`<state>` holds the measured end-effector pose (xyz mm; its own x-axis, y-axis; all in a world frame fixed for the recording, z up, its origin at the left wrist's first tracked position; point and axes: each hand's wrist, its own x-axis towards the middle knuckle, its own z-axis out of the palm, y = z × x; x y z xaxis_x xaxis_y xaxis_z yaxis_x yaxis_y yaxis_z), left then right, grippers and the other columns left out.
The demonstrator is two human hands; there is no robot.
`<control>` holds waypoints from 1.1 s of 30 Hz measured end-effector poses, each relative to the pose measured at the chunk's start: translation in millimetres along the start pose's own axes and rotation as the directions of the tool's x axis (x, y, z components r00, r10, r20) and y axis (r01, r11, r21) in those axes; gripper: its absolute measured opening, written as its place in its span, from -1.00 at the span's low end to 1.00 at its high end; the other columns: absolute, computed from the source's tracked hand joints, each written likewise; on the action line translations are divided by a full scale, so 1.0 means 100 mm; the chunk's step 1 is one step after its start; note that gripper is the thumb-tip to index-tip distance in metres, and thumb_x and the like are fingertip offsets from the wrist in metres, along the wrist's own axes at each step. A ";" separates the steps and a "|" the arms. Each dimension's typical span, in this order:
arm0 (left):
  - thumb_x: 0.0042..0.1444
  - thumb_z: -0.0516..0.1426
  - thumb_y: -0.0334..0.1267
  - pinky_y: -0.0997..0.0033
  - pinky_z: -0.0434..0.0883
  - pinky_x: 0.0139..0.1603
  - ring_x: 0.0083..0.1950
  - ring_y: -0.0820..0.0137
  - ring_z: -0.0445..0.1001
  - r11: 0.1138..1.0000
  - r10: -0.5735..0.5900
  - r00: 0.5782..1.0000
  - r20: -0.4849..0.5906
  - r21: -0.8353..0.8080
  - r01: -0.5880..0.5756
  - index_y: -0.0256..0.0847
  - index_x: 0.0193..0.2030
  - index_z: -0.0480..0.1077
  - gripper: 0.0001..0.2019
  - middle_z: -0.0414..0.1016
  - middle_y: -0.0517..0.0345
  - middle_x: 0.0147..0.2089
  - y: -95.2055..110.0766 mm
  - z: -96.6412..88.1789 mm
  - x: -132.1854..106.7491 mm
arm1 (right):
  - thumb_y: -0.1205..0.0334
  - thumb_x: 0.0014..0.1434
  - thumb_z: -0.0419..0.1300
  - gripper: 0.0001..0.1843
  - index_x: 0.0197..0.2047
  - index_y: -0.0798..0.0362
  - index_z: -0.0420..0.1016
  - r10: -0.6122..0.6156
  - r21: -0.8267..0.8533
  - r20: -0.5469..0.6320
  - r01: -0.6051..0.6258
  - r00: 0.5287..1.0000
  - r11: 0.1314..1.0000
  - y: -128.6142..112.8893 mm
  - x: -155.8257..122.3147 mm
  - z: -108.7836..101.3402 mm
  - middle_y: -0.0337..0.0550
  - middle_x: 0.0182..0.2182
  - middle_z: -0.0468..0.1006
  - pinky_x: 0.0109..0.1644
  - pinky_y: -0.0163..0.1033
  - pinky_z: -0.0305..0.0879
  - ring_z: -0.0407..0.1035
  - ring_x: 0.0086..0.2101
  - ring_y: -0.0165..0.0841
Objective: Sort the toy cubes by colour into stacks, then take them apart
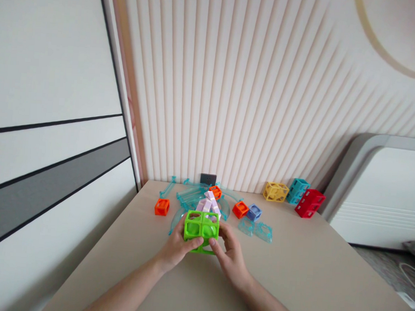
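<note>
A bright green block of open-sided toy cubes (pixel 202 228) is held between my two hands, over the middle of the table. My left hand (pixel 178 245) grips its left side, thumb across the near face. On the right side my right hand (pixel 230 251) closes round it the same way, thumb pressed near the lower edge. Just behind the green block lie pale lilac pieces (pixel 209 203), partly hidden by it. Clear teal track pieces (pixel 193 197) are heaped beyond those.
Orange cubes stand at left (pixel 161 207) and right (pixel 240 209). Beside the latter are a blue-violet cube (pixel 254 212) and flat clear teal panels (pixel 262 231). Yellow (pixel 275 191), teal (pixel 297 191) and red (pixel 310 203) blocks line the back right. A ribbed wall (pixel 204 89) bounds the table (pixel 284 273).
</note>
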<state>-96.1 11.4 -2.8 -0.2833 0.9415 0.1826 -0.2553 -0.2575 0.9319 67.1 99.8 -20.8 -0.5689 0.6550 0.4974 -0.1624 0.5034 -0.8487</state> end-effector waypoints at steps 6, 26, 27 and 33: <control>-0.08 0.41 -0.23 0.28 0.52 -0.03 -0.03 0.17 0.61 1.000 -0.010 1.000 0.014 0.004 0.010 -0.15 0.05 0.37 -0.46 0.63 0.03 -0.03 0.03 -0.02 0.00 | 0.05 0.26 0.27 -0.41 0.23 -0.22 0.06 0.100 0.248 -0.006 -0.095 0.995 0.964 -0.09 -0.03 0.03 -0.12 0.01 0.54 0.08 -0.05 0.36 0.43 0.00 -0.21; -0.09 0.42 -0.26 0.29 0.54 -0.04 -0.02 0.17 0.62 0.998 -0.043 0.999 -0.001 -0.044 0.043 -0.16 0.03 0.37 -0.46 0.65 0.04 -0.05 0.02 -0.03 -0.02 | 0.08 0.10 0.43 -0.26 0.28 -0.19 0.23 0.200 0.490 0.187 -0.268 0.962 0.830 -0.13 0.12 -0.06 -0.03 0.08 0.55 0.01 0.02 0.44 0.45 0.02 -0.13; -0.09 0.42 -0.24 0.29 0.54 -0.05 -0.03 0.17 0.62 0.998 -0.053 0.998 -0.033 -0.046 0.051 -0.16 0.04 0.37 -0.46 0.65 0.04 -0.05 0.00 -0.04 -0.01 | 0.04 0.12 0.41 -0.26 0.30 -0.18 0.22 0.201 0.488 0.190 -0.270 0.961 0.830 -0.13 0.13 -0.06 -0.02 0.09 0.54 0.06 0.04 0.41 0.45 0.03 -0.12; -0.03 0.40 -0.17 0.27 0.55 -0.12 -0.05 0.16 0.62 0.991 -0.127 0.987 -0.101 -0.059 0.122 -0.20 0.09 0.38 -0.46 0.63 -0.04 -0.02 -0.09 -0.06 0.02 | -0.07 0.19 0.32 -0.29 0.35 -0.16 0.24 0.232 0.500 0.215 -0.311 0.949 0.808 -0.17 0.17 -0.02 -0.02 0.18 0.49 0.21 0.10 0.30 0.37 0.16 -0.10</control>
<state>-100.0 14.7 -12.5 -0.3400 0.9399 0.0302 -0.3422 -0.1535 0.9270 62.1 103.9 2.6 -0.7507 0.6168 0.2364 -0.3576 -0.0785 -0.9306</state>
